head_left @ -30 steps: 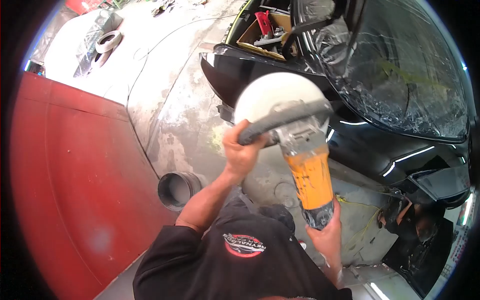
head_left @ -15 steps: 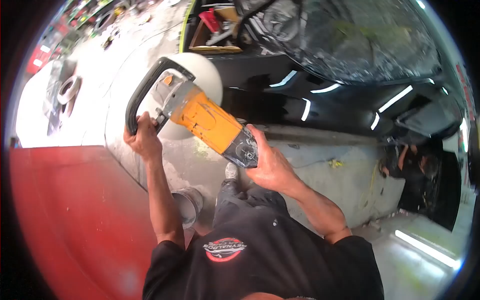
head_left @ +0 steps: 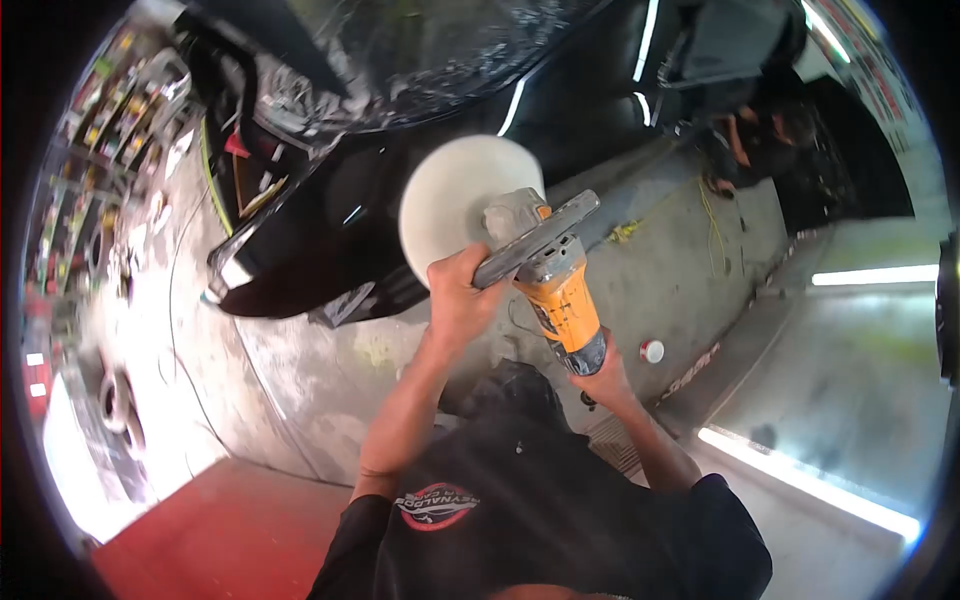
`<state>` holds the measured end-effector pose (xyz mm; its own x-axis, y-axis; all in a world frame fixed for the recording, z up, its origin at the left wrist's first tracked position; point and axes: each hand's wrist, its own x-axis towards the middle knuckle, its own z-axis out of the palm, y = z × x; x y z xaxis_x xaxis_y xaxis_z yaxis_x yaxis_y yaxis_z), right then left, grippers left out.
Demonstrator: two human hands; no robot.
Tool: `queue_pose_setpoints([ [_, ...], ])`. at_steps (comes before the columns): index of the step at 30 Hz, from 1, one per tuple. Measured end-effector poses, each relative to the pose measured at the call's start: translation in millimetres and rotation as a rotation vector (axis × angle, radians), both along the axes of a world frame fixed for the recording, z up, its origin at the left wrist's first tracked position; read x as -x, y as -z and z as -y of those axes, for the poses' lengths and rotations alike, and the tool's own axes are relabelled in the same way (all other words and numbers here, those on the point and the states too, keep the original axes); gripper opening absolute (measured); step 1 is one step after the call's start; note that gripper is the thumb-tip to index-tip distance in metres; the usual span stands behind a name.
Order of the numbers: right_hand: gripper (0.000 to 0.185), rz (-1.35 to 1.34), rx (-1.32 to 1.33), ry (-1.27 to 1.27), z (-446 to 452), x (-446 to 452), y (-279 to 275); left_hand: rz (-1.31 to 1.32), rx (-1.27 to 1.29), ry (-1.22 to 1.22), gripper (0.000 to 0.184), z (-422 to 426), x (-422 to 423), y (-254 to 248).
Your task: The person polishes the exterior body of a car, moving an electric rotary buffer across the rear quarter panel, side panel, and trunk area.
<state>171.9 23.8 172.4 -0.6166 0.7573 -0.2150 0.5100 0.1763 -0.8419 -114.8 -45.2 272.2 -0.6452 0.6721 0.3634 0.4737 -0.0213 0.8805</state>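
A yellow rotary polisher (head_left: 568, 312) is held out in front of me with both hands. My left hand (head_left: 462, 300) is closed around the end of its black loop handle (head_left: 540, 235). The rear end of the body is wrapped by my right hand (head_left: 606, 380), whose fingers are partly hidden. The round white polishing pad (head_left: 450, 205) faces the glossy black car panel (head_left: 350, 195) and overlaps it in view. I cannot tell whether pad and panel touch.
Plastic sheeting (head_left: 420, 65) covers part of the car. At right a person (head_left: 755, 145) crouches beside it, near a yellow cord (head_left: 708, 215). A white-and-red can (head_left: 651, 351) stands on the floor. A red panel (head_left: 220, 530) lies at lower left, with tires (head_left: 115, 400) beyond.
My view has turned, and the polisher has swung from pointing left to pointing up, its pad now in front of the black panel. Both hands keep their hold.
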Motion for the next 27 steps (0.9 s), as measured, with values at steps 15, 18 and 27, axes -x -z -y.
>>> queue_pose_setpoints([
  [15,0.089,-0.125,0.423,0.05,226,73,30,-0.295,0.299,0.222,0.023,173,60,-17],
  [18,0.088,-0.176,0.474,0.161,221,76,24,-0.377,0.315,0.247,0.025,136,54,-21],
  [27,0.084,-0.266,0.448,0.477,78,42,18,-0.335,0.25,0.424,0.016,-94,-6,-9],
])
